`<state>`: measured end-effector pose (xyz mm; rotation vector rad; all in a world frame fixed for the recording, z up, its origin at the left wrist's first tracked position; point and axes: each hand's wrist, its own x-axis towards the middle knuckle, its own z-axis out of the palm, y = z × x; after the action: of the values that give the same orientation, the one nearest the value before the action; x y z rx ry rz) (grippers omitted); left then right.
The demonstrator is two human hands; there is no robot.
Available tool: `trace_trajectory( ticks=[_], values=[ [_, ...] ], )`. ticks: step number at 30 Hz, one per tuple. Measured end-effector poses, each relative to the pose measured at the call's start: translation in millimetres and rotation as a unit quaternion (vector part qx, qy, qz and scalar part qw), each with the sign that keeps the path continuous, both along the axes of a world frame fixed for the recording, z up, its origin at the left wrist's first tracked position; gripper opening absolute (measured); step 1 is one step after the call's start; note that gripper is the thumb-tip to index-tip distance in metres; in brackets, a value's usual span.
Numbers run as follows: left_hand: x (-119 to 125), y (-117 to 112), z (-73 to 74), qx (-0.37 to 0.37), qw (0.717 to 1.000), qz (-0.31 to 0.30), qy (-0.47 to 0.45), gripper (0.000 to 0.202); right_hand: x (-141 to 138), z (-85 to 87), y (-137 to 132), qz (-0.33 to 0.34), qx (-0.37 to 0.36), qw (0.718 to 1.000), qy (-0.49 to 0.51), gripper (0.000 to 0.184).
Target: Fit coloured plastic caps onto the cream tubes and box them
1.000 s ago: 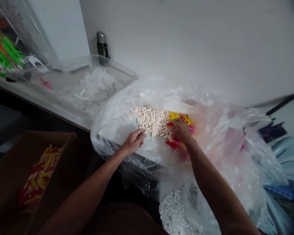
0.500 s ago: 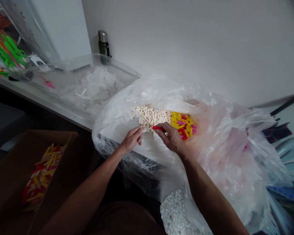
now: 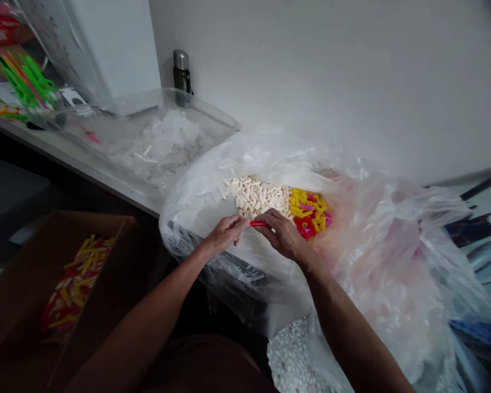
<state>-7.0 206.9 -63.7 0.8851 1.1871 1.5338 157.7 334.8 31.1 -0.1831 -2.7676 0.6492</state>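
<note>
A clear plastic bag lies open in front of me, holding a heap of small white pieces and a heap of yellow, red and pink pieces. My right hand pinches a short red piece at the near edge of the white heap. My left hand is closed in a pinch right beside the red piece's left end; whether it grips a white piece is hidden by the fingers.
A brown cardboard box at lower left holds yellow and red pieces. A clear tub with clear scraps stands on the white counter, a dark flask behind it. Green and pink sticks lie far left. White pellets fill a bag below.
My right hand left the coloured heap with a red piece and moved left to meet my left hand, which rose slightly. The view shifted a little to the left.
</note>
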Motion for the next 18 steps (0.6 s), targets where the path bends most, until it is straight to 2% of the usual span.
trace_trajectory(
  ticks=[6,10,13,16,18],
  values=[
    [2,0,1.1,0.025,0.999,0.018,0.017,0.042,-3,-5.5,-4,-0.024,0.012,0.998,-0.051,0.029],
    [3,-2,6.9,0.022,0.998,0.051,0.024,0.043,-7,-17.1,-8,-0.082,-0.050,0.992,-0.076,0.044],
    [2,-3,11.3,0.029,0.998,0.038,0.031,0.041,-7,-21.7,-10,-0.111,-0.103,0.984,-0.096,0.054],
    [1,-4,13.1,0.026,0.999,0.027,0.038,0.042,-6,-20.8,-10,-0.119,-0.112,0.979,-0.118,0.055],
    [1,-3,12.8,0.019,0.999,0.032,0.033,0.042,-4,-18.8,-11,-0.127,-0.101,0.979,-0.122,0.047]
  ],
)
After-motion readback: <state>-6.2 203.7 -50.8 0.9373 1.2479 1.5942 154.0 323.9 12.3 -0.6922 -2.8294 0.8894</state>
